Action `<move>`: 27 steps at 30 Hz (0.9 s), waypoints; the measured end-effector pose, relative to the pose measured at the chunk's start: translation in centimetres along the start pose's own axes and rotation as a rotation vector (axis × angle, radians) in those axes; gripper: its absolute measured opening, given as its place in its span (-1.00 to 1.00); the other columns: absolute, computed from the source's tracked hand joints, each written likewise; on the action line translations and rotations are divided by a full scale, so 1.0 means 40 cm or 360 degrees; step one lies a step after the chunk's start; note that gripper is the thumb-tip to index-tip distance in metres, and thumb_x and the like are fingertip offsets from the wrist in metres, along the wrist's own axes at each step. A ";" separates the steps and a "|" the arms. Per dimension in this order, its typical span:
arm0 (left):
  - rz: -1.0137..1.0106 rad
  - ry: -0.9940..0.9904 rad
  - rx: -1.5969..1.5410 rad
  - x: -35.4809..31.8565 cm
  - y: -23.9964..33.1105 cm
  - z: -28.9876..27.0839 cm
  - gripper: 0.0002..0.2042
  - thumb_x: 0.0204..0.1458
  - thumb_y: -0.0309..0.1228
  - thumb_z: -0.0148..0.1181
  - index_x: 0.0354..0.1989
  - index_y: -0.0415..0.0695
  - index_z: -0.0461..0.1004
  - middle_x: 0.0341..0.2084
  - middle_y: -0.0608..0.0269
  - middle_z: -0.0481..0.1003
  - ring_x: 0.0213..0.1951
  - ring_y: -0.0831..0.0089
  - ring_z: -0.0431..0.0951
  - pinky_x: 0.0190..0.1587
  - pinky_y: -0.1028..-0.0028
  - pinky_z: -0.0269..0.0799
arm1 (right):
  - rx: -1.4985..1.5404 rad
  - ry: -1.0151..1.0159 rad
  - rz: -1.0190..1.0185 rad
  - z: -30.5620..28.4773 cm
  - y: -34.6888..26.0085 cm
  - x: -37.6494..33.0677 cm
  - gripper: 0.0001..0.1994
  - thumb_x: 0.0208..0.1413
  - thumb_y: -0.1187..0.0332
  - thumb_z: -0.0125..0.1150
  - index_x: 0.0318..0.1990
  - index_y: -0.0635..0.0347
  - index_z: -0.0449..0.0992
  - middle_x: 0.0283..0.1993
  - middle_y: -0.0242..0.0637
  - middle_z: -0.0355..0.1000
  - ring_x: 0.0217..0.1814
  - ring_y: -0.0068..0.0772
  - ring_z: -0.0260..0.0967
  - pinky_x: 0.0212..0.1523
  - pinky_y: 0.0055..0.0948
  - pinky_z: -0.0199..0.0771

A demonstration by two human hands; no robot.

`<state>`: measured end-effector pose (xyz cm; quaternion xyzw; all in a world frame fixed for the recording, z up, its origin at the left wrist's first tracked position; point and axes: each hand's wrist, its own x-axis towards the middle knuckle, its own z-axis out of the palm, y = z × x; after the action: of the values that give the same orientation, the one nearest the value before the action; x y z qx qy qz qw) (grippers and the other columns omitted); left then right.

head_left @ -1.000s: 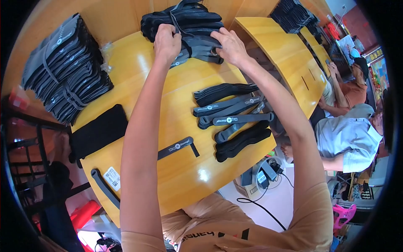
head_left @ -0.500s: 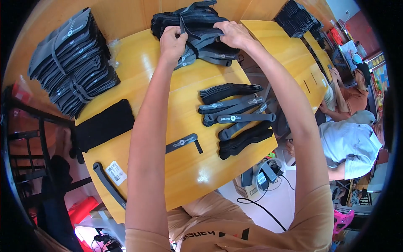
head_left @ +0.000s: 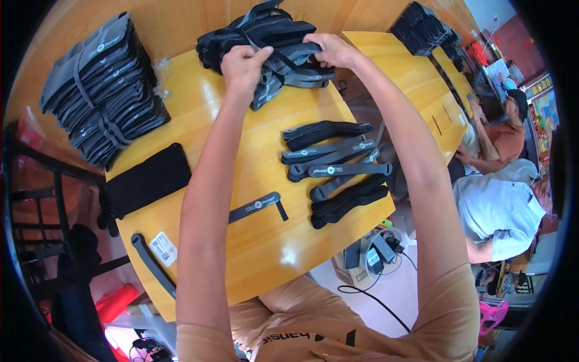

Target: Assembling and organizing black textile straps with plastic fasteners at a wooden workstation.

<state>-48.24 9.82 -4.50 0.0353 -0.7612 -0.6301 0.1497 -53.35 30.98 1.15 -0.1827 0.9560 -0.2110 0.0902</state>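
Observation:
At the far edge of the table lies a heap of black and grey straps [head_left: 288, 29], partly tied round by a loose strap band. My left hand [head_left: 242, 71] is closed on a strap at the front of the heap, thumb and fingers pinched together. To its right, my right hand [head_left: 332, 50] pinches a grey strap of the same heap. Fingertips of both hands are partly hidden among the straps. Nearer me, several bundled straps [head_left: 329, 130] lie on the right of the table, and a single strap [head_left: 256, 206] lies beside my left forearm.
Tall banded stacks of straps [head_left: 102, 90] stand at the left on the wooden table [head_left: 265, 265]. Close by are a folded black cloth-like piece [head_left: 151, 179], a white label [head_left: 163, 248] and another strap [head_left: 151, 265]. Chargers and cables [head_left: 380, 253] sit below the right edge. Other people [head_left: 497, 205] sit at the right.
The heap has shifted a little left and its front straps spread lower. Both hands keep their grip, my left hand having moved slightly left and down.

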 end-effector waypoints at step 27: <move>-0.0346 0.0073 0.1169 -0.073 0.088 0.032 -0.73 -0.09 -0.26 0.11 -0.35 -0.20 0.56 -0.25 -0.05 0.52 -0.14 0.05 0.51 -0.07 0.26 0.39 | 0.0764 -0.0646 0.0436 0.050 -0.095 -0.040 -0.67 -0.10 0.11 0.23 -0.35 0.18 0.41 -0.55 -0.38 0.39 -0.63 -0.58 0.30 -0.64 -0.55 0.31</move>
<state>-45.31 12.45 -1.81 0.1810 -0.9245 -0.3267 0.0763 -50.20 27.63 1.17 -0.0645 0.8573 -0.3751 0.3465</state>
